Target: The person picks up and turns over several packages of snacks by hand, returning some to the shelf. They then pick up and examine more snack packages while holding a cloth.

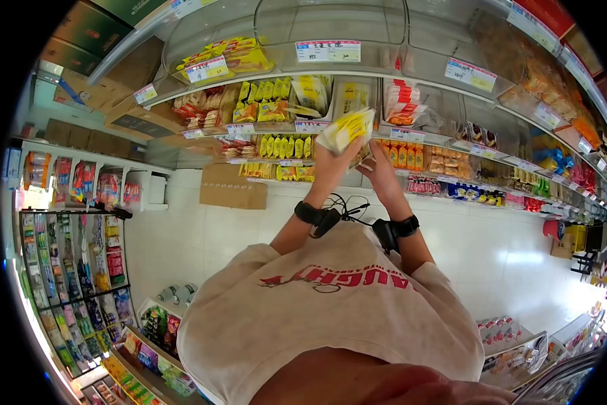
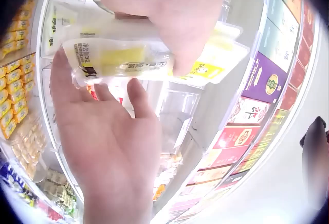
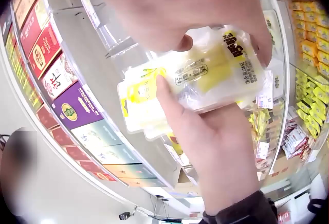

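stocked shelves (image 1: 276, 64) rise over glossy pale floor (image 1: 303, 223).

Left hand (image 2: 169, 8): grips yellow-and-clear packets (image 2: 121, 59) | Right hand (image 2: 110, 142): palm visible, fingers at packets | Right: stacked boxes (image 2: 263, 82)

And we're counting: at least two clear packets with yellow labels (image 1: 349, 133) here, two hands (image 1: 335, 164) at them! Nearer the wearer than those packets, two black wrist straps (image 1: 308, 213), one printed shirt (image 1: 330, 290). Down to their left in the head view, one cardboard box (image 1: 233, 187) on the floor. Above them, at least four price labels (image 1: 328, 51). Over to the left wrist view, right of the packets: one purple box (image 2: 264, 78), one white box with red characters (image 2: 250, 111), and up above the purple, two pale teal boxes (image 2: 277, 26)!
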